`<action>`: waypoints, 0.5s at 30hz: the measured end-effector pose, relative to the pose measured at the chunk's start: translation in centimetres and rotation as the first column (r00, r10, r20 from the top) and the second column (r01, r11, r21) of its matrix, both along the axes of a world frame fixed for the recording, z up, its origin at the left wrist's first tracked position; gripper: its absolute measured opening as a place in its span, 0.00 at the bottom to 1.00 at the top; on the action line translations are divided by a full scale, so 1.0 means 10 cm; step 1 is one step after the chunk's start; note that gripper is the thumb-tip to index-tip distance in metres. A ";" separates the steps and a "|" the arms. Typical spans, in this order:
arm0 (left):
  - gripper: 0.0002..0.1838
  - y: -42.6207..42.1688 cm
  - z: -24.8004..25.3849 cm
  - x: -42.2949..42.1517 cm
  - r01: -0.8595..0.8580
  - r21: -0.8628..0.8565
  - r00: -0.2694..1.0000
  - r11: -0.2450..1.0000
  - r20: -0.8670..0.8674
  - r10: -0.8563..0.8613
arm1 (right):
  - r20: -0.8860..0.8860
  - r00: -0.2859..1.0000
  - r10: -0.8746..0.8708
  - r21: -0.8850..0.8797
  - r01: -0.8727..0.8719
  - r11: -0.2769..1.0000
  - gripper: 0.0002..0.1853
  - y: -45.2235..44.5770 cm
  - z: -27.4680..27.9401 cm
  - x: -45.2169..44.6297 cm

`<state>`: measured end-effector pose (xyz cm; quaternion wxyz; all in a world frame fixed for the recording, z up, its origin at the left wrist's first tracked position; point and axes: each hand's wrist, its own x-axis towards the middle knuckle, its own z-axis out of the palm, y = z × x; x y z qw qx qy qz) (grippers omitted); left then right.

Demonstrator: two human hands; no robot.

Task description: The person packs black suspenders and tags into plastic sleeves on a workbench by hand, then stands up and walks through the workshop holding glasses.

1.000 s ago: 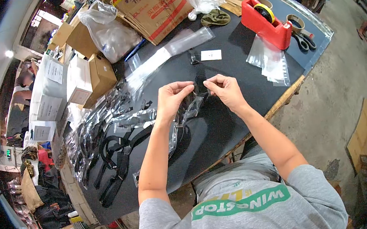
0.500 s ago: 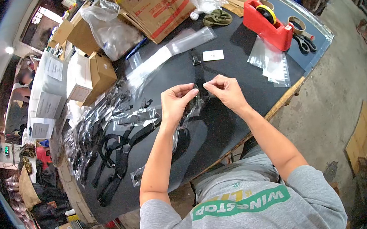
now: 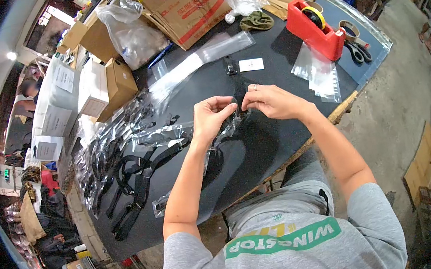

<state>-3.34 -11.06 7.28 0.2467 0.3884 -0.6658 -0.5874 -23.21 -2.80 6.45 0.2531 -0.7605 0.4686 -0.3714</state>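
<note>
- The bare left hand [image 3: 210, 118] pinches thumb to fingertips on the flat black fabric strap [image 3: 238, 86], seemingly to steady its pliant length.
- The bare right hand [image 3: 271, 101] bends its fingertips to the strap opposite; whether they close on it cannot be told.
- From between the hands, the strap runs forward to a dark buckle [image 3: 231, 68]; crumpled clear plastic [image 3: 231, 127] lies nearer the body.

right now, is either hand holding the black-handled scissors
No, the scissors lie beside the red tape dispenser, well apart from the left hand and right hand.
</note>
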 end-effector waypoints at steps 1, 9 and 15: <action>0.11 -0.01 -0.01 0.00 0.004 -0.009 1.000 1.000 0.005 -0.004 | 0.011 1.000 0.019 -0.023 -0.019 1.000 0.07 -0.03 -0.03 -0.02; 0.11 -0.02 -0.03 0.00 0.049 0.033 0.999 0.998 -0.017 -0.049 | -0.109 0.986 0.128 0.104 -0.117 0.988 0.10 0.00 0.24 0.06; 0.11 -0.03 -0.07 -0.01 0.107 0.000 0.994 0.994 0.007 -0.107 | -0.203 0.955 0.217 0.217 -0.172 0.961 0.07 -0.11 0.20 0.08</action>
